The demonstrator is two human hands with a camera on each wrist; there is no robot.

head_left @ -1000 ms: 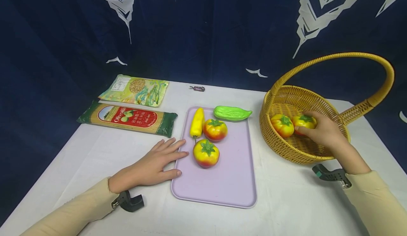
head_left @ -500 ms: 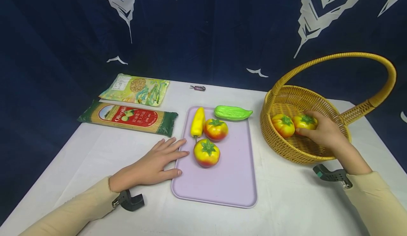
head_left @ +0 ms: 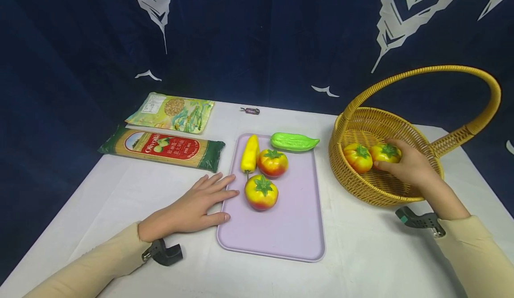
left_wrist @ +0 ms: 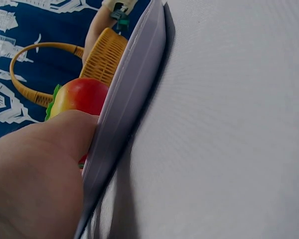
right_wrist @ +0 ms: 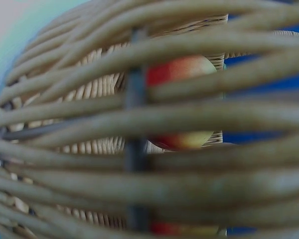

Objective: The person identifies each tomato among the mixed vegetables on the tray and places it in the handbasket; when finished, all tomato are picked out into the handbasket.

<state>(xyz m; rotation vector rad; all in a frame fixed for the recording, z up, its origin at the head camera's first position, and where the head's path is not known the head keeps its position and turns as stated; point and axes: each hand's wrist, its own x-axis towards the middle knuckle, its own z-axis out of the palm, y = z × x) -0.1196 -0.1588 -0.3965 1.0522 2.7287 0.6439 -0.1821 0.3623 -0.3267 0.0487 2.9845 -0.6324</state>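
Observation:
My left hand [head_left: 192, 206] lies with fingers spread at the left edge of a lilac tray [head_left: 289, 226], fingertips touching its rim. On the tray are two yellow-red tomatoes, a front tomato [head_left: 261, 193] and a rear tomato [head_left: 272, 162], plus a yellow pepper [head_left: 250, 154]. A green pepper [head_left: 294, 142] lies over the tray's far edge. Inside the wicker basket [head_left: 361, 191], my right hand [head_left: 409, 164] holds a tomato [head_left: 384, 152] between thumb and fingers. Another tomato [head_left: 358, 159] sits beside it. The basket's weave blocks most of the right wrist view.
A spaghetti pack [head_left: 162, 148] and a green-yellow food bag [head_left: 170, 113] lie at the back left. A small wrapped item [head_left: 250, 110] rests near the table's far edge. The basket's tall handle [head_left: 425, 69] arches above it; a dark blue curtain [head_left: 257, 43] hangs behind.

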